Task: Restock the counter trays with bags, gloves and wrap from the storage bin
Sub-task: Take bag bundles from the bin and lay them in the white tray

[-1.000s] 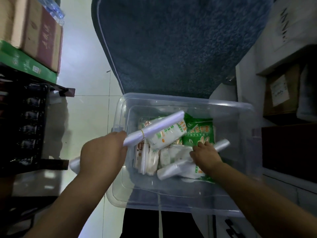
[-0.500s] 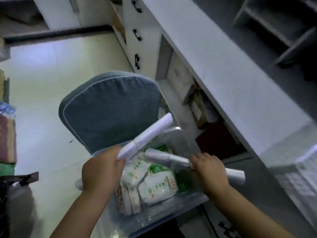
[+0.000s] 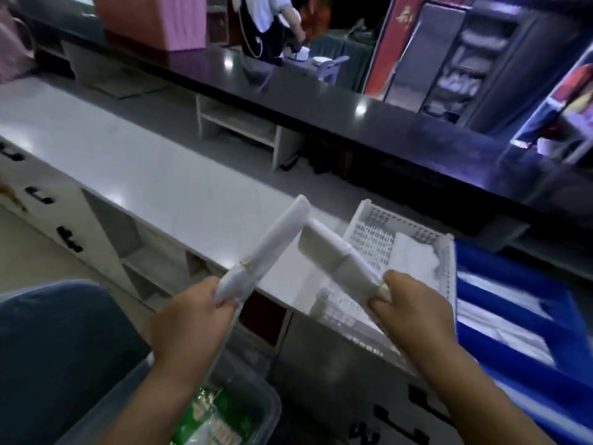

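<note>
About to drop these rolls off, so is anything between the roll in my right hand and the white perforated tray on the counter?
Nothing visible blocks it. The right hand holds its white roll directly above the white perforated tray, which already holds folded white material at its right.

no legible text; print on green packet and red banner blurred.

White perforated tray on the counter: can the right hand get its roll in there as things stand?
Probably yes. The right hand already holds its roll above the white tray, whose top is open. Folded white material fills the far right part, but the left part looks bare.
</note>
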The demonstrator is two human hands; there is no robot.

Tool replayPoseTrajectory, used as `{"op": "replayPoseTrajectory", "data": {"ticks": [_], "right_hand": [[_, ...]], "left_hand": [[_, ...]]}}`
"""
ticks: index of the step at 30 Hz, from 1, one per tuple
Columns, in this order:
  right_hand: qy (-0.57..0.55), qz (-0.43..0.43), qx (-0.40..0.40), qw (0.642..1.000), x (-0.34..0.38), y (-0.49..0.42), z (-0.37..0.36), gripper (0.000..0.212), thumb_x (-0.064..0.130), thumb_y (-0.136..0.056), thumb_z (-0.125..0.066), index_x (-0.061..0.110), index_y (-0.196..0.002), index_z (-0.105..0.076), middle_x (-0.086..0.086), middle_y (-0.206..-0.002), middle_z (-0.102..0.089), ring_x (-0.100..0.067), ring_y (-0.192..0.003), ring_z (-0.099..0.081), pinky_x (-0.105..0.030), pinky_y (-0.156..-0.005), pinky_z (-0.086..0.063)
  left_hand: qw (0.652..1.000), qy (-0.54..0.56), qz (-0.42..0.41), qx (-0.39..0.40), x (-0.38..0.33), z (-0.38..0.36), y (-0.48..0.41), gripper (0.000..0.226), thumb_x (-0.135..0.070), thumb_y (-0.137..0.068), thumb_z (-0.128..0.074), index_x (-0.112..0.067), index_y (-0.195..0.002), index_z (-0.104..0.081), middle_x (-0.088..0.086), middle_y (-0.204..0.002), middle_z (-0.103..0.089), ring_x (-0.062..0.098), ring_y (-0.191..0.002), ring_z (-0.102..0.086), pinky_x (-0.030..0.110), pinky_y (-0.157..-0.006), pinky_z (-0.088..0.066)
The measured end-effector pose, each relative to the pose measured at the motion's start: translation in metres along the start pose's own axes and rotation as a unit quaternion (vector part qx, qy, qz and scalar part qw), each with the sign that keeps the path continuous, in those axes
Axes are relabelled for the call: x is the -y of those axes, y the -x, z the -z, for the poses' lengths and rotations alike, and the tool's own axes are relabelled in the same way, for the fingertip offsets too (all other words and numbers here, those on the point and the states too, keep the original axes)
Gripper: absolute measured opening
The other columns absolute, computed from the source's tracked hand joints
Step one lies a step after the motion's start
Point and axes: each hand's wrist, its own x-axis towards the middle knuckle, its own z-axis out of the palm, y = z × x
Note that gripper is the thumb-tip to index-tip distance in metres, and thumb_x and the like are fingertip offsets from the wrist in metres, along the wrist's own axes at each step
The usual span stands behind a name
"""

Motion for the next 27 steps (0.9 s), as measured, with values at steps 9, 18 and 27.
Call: {"op": "replayPoseTrajectory", "data": {"ticks": [9,18,27], "right_hand": [[-0.067,-0.159,-0.029,0.985,-0.154,-0.057,0.028,0.03,0.042,-0.071,-0.064,0.018,-0.065,-0.046,0.005,-0.062,-0.053,-0.015,-0.057,-0.049,-0.026,-0.045,-0.027],[-0.122,-0.155,0.008,0.98,-0.245,-0.107,0.016,0.026,0.039,-0.069,-0.064,0.017,-0.065,-0.05,0.002,-0.062,-0.055,-0.017,-0.057,-0.053,-0.027,-0.048,-0.034],[-0.119,-0.123,0.057,0.984,-0.26,-0.13,-0.002,0.028,0.042,-0.071,-0.066,0.019,-0.067,-0.051,0.004,-0.063,-0.056,-0.016,-0.058,-0.052,-0.028,-0.048,-0.033]], "left_hand": [[0.99,0.058,-0.1,0.081,-0.167,-0.104,-0.057,0.019,-0.024,-0.078,-0.053,-0.023,-0.061,-0.044,-0.005,-0.055,-0.051,0.011,-0.05,-0.047,0.025,-0.042,-0.027],[0.983,-0.018,-0.012,0.181,-0.217,-0.215,-0.08,0.014,-0.021,-0.086,-0.048,-0.014,-0.098,-0.052,0.011,-0.096,-0.064,0.029,-0.077,-0.056,0.029,-0.063,-0.041],[0.944,-0.245,-0.192,0.112,-0.209,-0.252,-0.069,0.065,-0.007,-0.079,-0.057,-0.018,-0.138,-0.033,0.006,-0.141,-0.04,0.027,-0.128,-0.035,0.036,-0.101,-0.034]]}}
